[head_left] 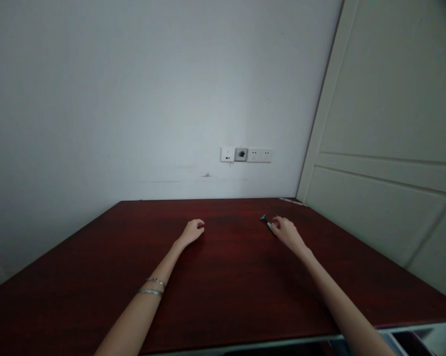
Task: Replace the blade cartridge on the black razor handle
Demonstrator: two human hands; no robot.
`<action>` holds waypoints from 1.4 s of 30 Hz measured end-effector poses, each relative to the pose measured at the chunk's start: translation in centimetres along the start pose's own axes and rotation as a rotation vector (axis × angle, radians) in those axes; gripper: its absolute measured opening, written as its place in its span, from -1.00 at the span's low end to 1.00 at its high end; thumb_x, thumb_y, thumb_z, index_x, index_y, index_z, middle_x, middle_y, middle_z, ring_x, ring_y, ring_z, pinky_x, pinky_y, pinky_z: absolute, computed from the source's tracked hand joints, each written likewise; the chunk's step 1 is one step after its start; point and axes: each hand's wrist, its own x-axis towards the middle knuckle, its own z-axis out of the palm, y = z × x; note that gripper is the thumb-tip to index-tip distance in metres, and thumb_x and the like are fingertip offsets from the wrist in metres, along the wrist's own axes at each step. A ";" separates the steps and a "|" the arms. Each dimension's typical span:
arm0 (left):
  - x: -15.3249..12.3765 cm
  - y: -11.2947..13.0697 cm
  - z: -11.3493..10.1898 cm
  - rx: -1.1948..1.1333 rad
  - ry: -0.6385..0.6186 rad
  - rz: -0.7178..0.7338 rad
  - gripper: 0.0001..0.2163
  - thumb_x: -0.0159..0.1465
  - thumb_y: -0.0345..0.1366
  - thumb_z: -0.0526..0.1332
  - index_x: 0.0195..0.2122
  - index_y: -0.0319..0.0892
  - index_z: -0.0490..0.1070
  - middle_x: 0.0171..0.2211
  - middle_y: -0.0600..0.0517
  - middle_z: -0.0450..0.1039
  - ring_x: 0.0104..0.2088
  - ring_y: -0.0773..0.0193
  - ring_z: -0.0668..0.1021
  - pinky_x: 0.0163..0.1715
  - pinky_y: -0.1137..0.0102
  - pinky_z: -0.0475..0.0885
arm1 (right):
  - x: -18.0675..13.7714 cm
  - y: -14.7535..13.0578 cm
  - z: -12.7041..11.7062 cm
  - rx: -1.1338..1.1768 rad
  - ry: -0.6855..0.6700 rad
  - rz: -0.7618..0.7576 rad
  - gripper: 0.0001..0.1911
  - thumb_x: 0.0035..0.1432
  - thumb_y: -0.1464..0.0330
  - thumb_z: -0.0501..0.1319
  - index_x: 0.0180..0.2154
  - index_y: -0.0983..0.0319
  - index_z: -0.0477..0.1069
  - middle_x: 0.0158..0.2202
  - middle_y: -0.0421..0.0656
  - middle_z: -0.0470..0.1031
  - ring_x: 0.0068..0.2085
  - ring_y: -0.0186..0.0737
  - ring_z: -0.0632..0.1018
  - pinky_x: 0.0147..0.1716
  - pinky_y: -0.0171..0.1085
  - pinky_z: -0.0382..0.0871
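A small razor-like tool (267, 222) with a dark head and a pale handle lies on the dark red wooden table (230, 277) toward the back right. My right hand (286, 232) rests beside it, fingertips touching the handle's near end, fingers loosely curled over it. My left hand (193, 230) lies on the table's middle, curled into a loose fist with nothing visible in it. Two thin silver bracelets (152, 287) circle my left forearm.
A white wall stands behind the table, with a row of sockets (246, 155) above the back edge. A pale panelled door (385, 148) runs along the table's right side. A thin pale strip (293, 200) lies at the back right corner.
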 end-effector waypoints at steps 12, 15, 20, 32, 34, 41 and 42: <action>-2.0 0.6 -0.1 0.251 -0.131 0.096 -0.52 0.19 -0.19 0.09 0.10 -0.32 0.18 0.07 -0.24 0.27 0.07 0.06 0.34 0.04 0.26 0.22 | 1.1 -13.1 4.9 -0.043 -0.246 -0.292 -0.60 0.17 0.25 0.04 -0.01 0.30 0.32 -0.04 0.11 0.30 -0.01 0.01 0.31 -0.08 -0.17 0.16; -2.2 0.7 0.6 0.305 -0.145 0.105 -0.49 0.22 -0.12 0.04 0.12 -0.33 0.14 0.11 -0.26 0.21 0.12 0.03 0.28 0.07 0.24 0.17 | 0.5 -13.5 6.9 -0.032 -0.293 -0.251 -0.52 0.19 0.16 0.00 0.06 0.28 0.27 0.04 0.11 0.25 0.03 0.03 0.28 -0.07 -0.14 0.16; -2.3 0.5 1.9 0.362 -0.173 0.074 -0.42 0.24 -0.01 -0.05 0.18 -0.30 0.07 0.21 -0.29 0.03 0.22 -0.11 0.07 0.12 0.07 0.01 | -1.0 -13.6 9.1 -0.043 -0.266 -0.221 -0.51 0.23 0.16 -0.09 0.08 0.25 0.26 0.10 0.07 0.24 0.11 0.01 0.22 0.00 -0.10 0.10; -2.2 0.4 2.3 0.365 -0.188 0.053 -0.44 0.24 0.01 -0.08 0.15 -0.24 0.14 0.23 -0.24 -0.01 0.23 -0.14 0.03 0.13 0.05 -0.05 | -1.0 -13.5 9.1 -0.032 -0.279 -0.219 -0.54 0.23 0.18 -0.09 0.06 0.22 0.29 0.11 0.05 0.24 0.11 0.02 0.22 0.00 -0.07 0.08; -2.1 0.3 2.5 0.378 -0.183 0.055 -0.44 0.24 0.01 -0.08 0.16 -0.24 0.14 0.23 -0.24 0.00 0.23 -0.14 0.03 0.13 0.06 -0.04 | -1.0 -13.4 9.0 -0.034 -0.283 -0.223 -0.54 0.23 0.18 -0.09 0.06 0.22 0.30 0.11 0.05 0.25 0.10 0.03 0.22 -0.01 -0.06 0.09; -2.0 0.2 2.5 0.387 -0.185 0.065 -0.43 0.24 0.03 -0.09 0.16 -0.24 0.13 0.22 -0.24 0.00 0.22 -0.14 0.04 0.13 0.06 -0.02 | -0.9 -13.2 8.9 -0.050 -0.286 -0.251 -0.54 0.22 0.20 -0.08 0.05 0.23 0.30 0.09 0.07 0.26 0.08 0.06 0.25 -0.03 -0.05 0.12; -2.0 0.2 2.5 0.392 -0.186 0.066 -0.43 0.24 0.03 -0.09 0.16 -0.24 0.13 0.22 -0.24 0.00 0.22 -0.14 0.04 0.13 0.06 -0.02 | -0.9 -13.1 8.8 -0.052 -0.292 -0.255 -0.54 0.22 0.20 -0.09 0.06 0.24 0.29 0.10 0.07 0.25 0.08 0.06 0.24 -0.03 -0.04 0.12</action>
